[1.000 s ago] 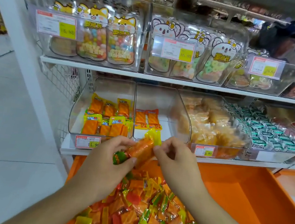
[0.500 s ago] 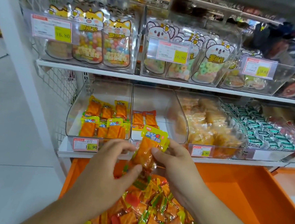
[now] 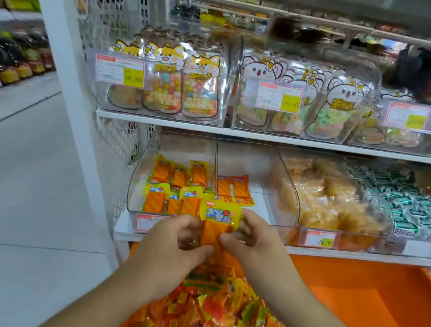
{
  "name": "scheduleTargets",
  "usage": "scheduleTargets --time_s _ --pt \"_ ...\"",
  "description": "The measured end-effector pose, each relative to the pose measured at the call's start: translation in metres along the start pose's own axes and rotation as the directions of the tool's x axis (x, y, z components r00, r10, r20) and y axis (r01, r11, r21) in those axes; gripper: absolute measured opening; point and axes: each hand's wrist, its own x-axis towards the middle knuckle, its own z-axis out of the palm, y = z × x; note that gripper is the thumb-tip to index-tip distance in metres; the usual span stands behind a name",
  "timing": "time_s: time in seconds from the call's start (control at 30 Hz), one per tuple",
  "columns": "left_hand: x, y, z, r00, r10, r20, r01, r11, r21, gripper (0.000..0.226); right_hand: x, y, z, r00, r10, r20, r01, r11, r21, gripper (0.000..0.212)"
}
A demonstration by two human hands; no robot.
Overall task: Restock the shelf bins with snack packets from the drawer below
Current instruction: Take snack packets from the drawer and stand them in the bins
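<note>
Holding one snack packet point(image 3: 218, 225) upright between both hands, yellow printed header on top, orange body hanging down toward the drawer point(image 3: 353, 305). Left hand point(image 3: 173, 240) pinching the lower left edge with curled fingers and thumb, right hand point(image 3: 252, 241) pinching the right side the same way, so pretty much an even two-handed grip. Long axis running vertical, matching how the same yellow-topped packets already stand in the left bin point(image 3: 139, 182). Sitting just in front of and slightly below that bin's front lip, right about at the divider between it and the middle bin point(image 3: 265, 178), which only has a couple of orange-red packets at the back. Looks like up, forward and a touch left from here, probably easier for the left hand since it's nearer that bin. Heaps of mixed packets point(image 3: 216, 317) left in the drawer, so early days on the restock, I'd guess.
</note>
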Motion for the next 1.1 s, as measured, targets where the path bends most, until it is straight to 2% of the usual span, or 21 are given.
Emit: scheduleTargets --time_s 0.07,0.13,0.2,0.27,0.4,0.43,0.53,0.63,0.8,0.93,1.0,1.1 --pt "0.012 0.002 -0.011 0.997 -0.055 -0.063 0.052 0.998 -0.035 0.028 0.011 -0.002 0.003 0.999 -0.017 -0.037 0.014 0.997 -0.073 0.039" --pt "0.032 0.0 -0.027 0.984 -0.117 -0.135 0.106 0.991 -0.085 0.029 0.023 -0.005 0.002 0.998 -0.063 -0.029 0.052 0.951 -0.306 0.044" --pt "0.057 -0.003 -0.043 0.97 -0.161 -0.182 0.142 0.983 -0.113 0.038 0.035 -0.005 -0.001 0.992 -0.112 0.055 0.123 0.82 -0.559 0.056" --pt "0.086 -0.01 -0.054 0.963 -0.163 -0.215 0.145 0.985 -0.095 0.039 0.048 0.001 -0.002 0.981 -0.134 0.144 0.196 0.702 -0.685 0.065" --pt "0.145 -0.025 -0.055 0.946 -0.182 -0.27 0.173 0.983 -0.054 0.025 0.067 0.021 -0.002 0.962 -0.121 0.246 0.266 0.631 -0.729 0.073" --pt "0.16 -0.029 -0.053 0.941 -0.192 -0.279 0.188 0.981 -0.039 0.016 0.069 0.026 -0.002 0.962 -0.113 0.248 0.262 0.629 -0.732 0.074" --pt "0.202 -0.043 -0.046 0.924 -0.17 -0.342 0.204 0.977 0.066 0.011 0.071 0.033 -0.002 0.963 -0.147 0.227 0.269 0.624 -0.734 0.072" --pt "0.236 -0.057 -0.04 0.91 -0.167 -0.38 0.26 0.943 0.209 0.028 0.075 0.038 -0.003 0.959 -0.167 0.228 0.282 0.621 -0.731 0.073" --pt "0.265 -0.075 -0.034 0.894 -0.18 -0.41 0.306 0.914 0.266 0.026 0.081 0.05 -0.004 0.935 -0.258 0.242 0.352 0.603 -0.716 0.078" --pt "0.264 -0.088 -0.027 0.907 -0.109 -0.406 0.291 0.861 0.418 0.038 0.081 0.055 -0.004 0.921 -0.32 0.224 0.378 0.587 -0.716 0.079" --pt "0.259 -0.091 -0.023 0.914 -0.052 -0.403 0.253 0.849 0.464 0.036 0.082 0.054 -0.004 0.917 -0.315 0.245 0.386 0.549 -0.741 0.076" --pt "0.25 -0.092 -0.02 0.918 0.049 -0.394 0.199 0.801 0.564 0.031 0.079 0.051 -0.004 0.919 -0.302 0.254 0.385 0.546 -0.744 0.074"
